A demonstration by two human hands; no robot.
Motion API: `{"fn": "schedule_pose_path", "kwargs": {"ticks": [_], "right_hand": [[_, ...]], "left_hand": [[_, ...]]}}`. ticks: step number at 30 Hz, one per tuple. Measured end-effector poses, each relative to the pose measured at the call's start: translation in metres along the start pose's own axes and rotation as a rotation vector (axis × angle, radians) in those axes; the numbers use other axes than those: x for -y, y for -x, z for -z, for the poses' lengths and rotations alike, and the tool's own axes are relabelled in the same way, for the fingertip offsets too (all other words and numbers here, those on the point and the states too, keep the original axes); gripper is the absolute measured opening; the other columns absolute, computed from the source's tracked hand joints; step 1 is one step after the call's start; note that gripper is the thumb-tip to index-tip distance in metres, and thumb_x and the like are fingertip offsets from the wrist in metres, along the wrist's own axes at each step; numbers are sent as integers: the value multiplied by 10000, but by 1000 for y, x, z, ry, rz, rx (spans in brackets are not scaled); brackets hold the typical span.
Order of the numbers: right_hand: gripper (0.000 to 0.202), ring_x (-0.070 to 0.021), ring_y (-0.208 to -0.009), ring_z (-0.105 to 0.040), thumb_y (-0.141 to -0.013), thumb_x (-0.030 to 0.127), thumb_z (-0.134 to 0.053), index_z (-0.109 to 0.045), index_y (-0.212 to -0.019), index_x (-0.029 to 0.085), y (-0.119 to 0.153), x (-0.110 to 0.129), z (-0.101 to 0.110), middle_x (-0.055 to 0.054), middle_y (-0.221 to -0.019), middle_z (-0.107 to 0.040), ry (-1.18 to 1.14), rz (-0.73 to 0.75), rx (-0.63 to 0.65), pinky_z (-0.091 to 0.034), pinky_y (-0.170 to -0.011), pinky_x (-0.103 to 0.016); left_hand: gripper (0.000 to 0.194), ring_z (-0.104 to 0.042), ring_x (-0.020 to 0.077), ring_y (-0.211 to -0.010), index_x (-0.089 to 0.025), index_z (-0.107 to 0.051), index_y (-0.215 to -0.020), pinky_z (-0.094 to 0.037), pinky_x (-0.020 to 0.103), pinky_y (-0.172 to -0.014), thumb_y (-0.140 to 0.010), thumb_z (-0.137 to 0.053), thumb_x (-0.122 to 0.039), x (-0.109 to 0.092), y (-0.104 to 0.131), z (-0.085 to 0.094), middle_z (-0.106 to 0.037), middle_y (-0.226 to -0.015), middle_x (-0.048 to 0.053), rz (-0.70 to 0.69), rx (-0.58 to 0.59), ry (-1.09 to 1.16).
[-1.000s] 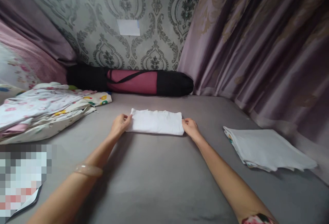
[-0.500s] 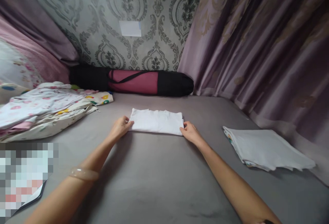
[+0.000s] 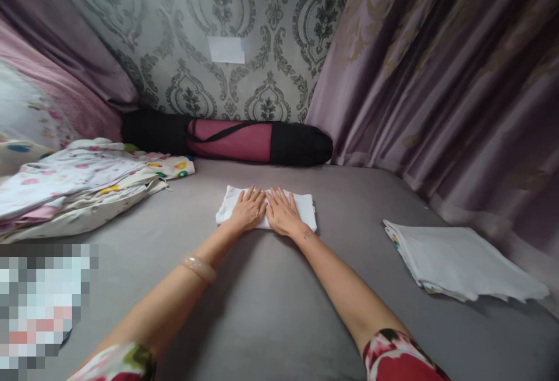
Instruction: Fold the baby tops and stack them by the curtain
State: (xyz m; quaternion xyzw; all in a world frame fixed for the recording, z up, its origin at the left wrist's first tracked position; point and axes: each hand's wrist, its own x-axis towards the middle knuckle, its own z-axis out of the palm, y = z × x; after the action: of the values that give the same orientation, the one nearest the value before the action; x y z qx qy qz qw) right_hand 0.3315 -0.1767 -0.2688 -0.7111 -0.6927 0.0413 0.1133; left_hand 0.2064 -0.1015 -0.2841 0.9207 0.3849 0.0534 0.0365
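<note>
A folded white cloth (image 3: pixel 307 206) lies flat on the grey sheet in the middle of the view. My left hand (image 3: pixel 250 209) rests palm down on its left-centre part, fingers stretched out and pointing away from me. Close beside it, my right hand (image 3: pixel 282 211) lies flat on the cloth's right-centre part, fingers spread. The two hands nearly meet at the thumbs and hide the middle of the cloth. Its left and right ends show on either side of them. A pale bangle (image 3: pixel 199 267) circles my left forearm.
On the right lies a folded pale cloth stack (image 3: pixel 463 258). Patterned clothes (image 3: pixel 82 180) are piled at the left. A long black and maroon bag (image 3: pixel 236 141) lies along the patterned wall. Curtains (image 3: pixel 393 72) hang at the right. A blurred-out object (image 3: pixel 43 305) sits at lower left.
Both hands have left the cloth's side edges and moved inward onto its top, where they now lie flat side by side. The view has shifted slightly.
</note>
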Motion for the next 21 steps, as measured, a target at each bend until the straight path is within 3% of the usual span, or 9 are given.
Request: {"fn": "schedule_pose_path", "kwargs": {"ticks": [9, 21], "right_hand": [[556, -258, -1479, -125, -981, 325, -260, -272, -1530, 240, 2, -5, -7, -29, -1606, -224, -22, -40, 23, -97, -1168, -538], [579, -253, -1472, -155, -969, 337, -273, -295, -1514, 144, -2, -5, -3, -69, -1593, -253, -78, -95, 83, -78, -1175, -525]], "left_hand": [[595, -154, 355, -1471, -227, -288, -1521, -110, 649, -1134, -996, -178, -484, 4, 7, -2, -252, -1594, 56, 78, 42, 50], [577, -185, 376, -1459, -240, -367, -1483, -129, 661, -1120, -982, -257, -505, 5, 3, -1, -291, -1579, 80, 91, 54, 100]]}}
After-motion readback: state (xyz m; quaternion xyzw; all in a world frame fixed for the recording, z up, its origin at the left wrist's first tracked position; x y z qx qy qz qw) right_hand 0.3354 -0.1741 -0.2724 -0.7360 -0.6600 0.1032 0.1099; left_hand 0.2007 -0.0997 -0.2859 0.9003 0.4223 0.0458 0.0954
